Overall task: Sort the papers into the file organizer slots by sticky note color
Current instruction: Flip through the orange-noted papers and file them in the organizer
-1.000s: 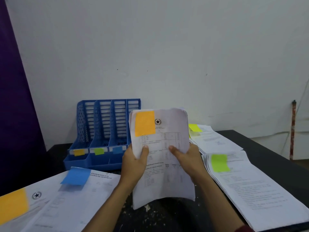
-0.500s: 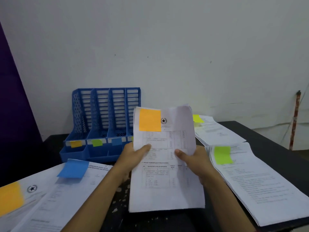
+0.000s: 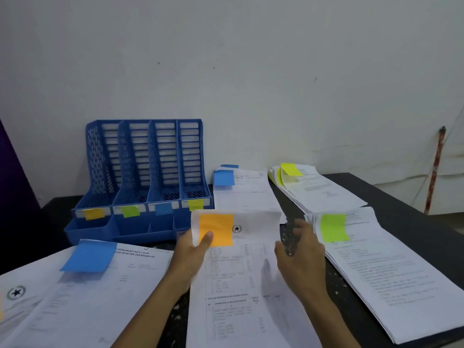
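While the left hand (image 3: 188,257) pinched the orange-tagged paper (image 3: 241,310) at its top corner, the right hand (image 3: 298,252) hovered beside it, fingers loose, holding nothing; the orange-labelled slot (image 3: 96,159) lay ahead and left of the left hand, the nearer one.

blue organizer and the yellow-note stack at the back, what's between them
A blue-note paper stack lies between the organizer and the yellow-note stack, shown in the head view.
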### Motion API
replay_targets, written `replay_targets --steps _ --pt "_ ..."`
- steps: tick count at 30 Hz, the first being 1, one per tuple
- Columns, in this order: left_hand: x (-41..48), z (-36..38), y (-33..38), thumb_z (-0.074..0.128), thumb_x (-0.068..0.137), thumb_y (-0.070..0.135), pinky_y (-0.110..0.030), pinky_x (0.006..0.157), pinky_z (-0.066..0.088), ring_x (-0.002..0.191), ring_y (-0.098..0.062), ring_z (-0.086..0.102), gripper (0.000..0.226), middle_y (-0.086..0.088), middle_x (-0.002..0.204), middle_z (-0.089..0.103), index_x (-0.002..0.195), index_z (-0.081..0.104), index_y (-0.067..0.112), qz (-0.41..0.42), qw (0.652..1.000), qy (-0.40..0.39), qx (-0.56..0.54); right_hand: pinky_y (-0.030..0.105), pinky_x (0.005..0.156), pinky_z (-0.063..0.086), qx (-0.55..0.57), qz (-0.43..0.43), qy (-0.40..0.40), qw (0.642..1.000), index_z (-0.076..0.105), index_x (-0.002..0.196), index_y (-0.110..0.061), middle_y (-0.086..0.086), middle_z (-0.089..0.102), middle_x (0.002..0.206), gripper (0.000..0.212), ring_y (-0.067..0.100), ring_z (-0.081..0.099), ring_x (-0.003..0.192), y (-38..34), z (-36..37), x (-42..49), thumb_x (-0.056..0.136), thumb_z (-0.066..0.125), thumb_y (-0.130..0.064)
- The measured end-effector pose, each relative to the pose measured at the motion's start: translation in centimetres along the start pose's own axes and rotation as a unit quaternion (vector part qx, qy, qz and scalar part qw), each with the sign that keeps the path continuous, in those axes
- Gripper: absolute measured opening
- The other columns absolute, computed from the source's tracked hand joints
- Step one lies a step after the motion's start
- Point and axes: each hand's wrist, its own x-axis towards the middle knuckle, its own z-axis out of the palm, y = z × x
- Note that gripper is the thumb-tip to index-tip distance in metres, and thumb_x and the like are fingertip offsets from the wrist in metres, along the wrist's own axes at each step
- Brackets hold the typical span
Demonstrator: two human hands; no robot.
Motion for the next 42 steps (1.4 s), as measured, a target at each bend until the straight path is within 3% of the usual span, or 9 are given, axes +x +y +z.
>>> replay_targets --steps 3,7,12,16,20,25,32,36,42 --pt "0.3 0.0 -1.0 0.061 0.098 0.024 -0.043 0.087 0.057 0.097 -0.028 0.071 0.014 -0.010 0.100 0.076 0.104 0.070 0.014 0.003 1.000 -0.002 0.000 0.044 0.095 0.049 -0.023 -0.190 0.021 0.981 0.049 0.135 -0.022 -0.005 0.057 0.128 0.052 0.020 0.054 0.112 -1.7 1.3 0.7 0.087 0.069 -0.020" --pt "0.6 -0.1 -1.4 0.062 0.097 0.026 -0.050 0.088 0.058 0.092 -0.028 0.073 0.018 -0.010 0.097 0.077 0.105 0.069 0.012 0.016 1.000 -0.002 0.006 0.038 0.104 0.042 -0.087 -0.299 -0.060 0.948 0.041 0.146 -0.021 0.000 0.048 0.145 0.059 0.021 0.048 0.128 -2.4 5.0 2.1 0.093 0.065 -0.029" --pt "1.1 -0.2 -2.2 0.061 0.098 0.026 -0.053 0.089 0.057 0.090 -0.029 0.072 0.015 -0.011 0.094 0.076 0.102 0.069 0.013 0.023 0.999 0.000 0.021 0.042 0.100 0.050 -0.136 -0.319 0.000 0.938 0.045 0.145 -0.013 0.007 0.053 0.143 0.055 0.023 0.049 0.129 -0.5 9.4 1.1 0.097 0.045 -0.039" --pt "1.5 -0.1 -2.3 0.061 0.099 0.024 -0.048 0.086 0.058 0.091 -0.028 0.072 0.013 -0.010 0.094 0.076 0.101 0.069 0.015 0.020 1.000 0.000 0.017 0.045 0.100 0.047 -0.162 -0.329 0.030 0.930 0.052 0.141 -0.009 0.012 0.052 0.146 0.052 0.029 0.051 0.132 0.2 9.7 1.4 0.099 0.042 -0.037" --pt "1.5 0.1 -2.2 0.061 0.099 0.023 -0.042 0.080 0.058 0.088 -0.025 0.073 0.010 -0.007 0.091 0.076 0.098 0.068 0.017 0.015 1.000 0.005 0.017 0.046 0.103 0.045 -0.187 -0.350 0.045 0.917 0.057 0.137 -0.009 0.011 0.047 0.151 0.048 0.032 0.047 0.137 0.5 10.0 1.3 0.098 0.048 -0.035" --pt "1.5 -0.1 -2.2 0.059 0.100 0.024 -0.043 0.083 0.058 0.091 -0.025 0.072 0.013 -0.009 0.095 0.076 0.103 0.069 0.015 0.009 1.000 -0.011 0.011 0.042 0.101 0.045 -0.145 -0.385 0.109 0.905 0.071 0.119 -0.009 0.008 0.063 0.135 0.040 0.032 0.060 0.121 0.4 9.6 1.6 0.083 0.080 -0.023" --pt "1.7 -0.2 -2.3 0.060 0.099 0.024 -0.040 0.083 0.058 0.091 -0.024 0.073 0.013 -0.006 0.095 0.077 0.103 0.070 0.016 0.007 1.000 -0.013 0.007 0.040 0.090 0.047 -0.153 -0.395 0.138 0.895 0.072 0.118 -0.008 0.006 0.070 0.124 0.033 0.029 0.066 0.107 0.2 9.8 1.6 0.086 0.075 -0.018" --pt "1.7 -0.2 -2.2 0.060 0.100 0.022 -0.038 0.082 0.058 0.091 -0.023 0.073 0.012 -0.007 0.096 0.077 0.103 0.070 0.016 0.006 1.000 -0.015 0.004 0.040 0.091 0.042 -0.204 -0.365 0.126 0.900 0.059 0.136 -0.009 0.003 0.067 0.128 0.047 0.025 0.059 0.108 0.2 10.1 1.5 0.093 0.068 -0.025" --pt "1.8 -0.2 -2.4 0.060 0.099 0.023 -0.043 0.085 0.058 0.092 -0.024 0.072 0.012 -0.007 0.097 0.076 0.102 0.069 0.016 0.009 1.000 -0.012 0.013 0.044 0.089 0.040 -0.247 -0.361 0.136 0.889 0.064 0.127 -0.015 -0.001 0.066 0.129 0.037 0.022 0.049 0.104 0.2 10.3 1.4 0.095 0.056 -0.030"
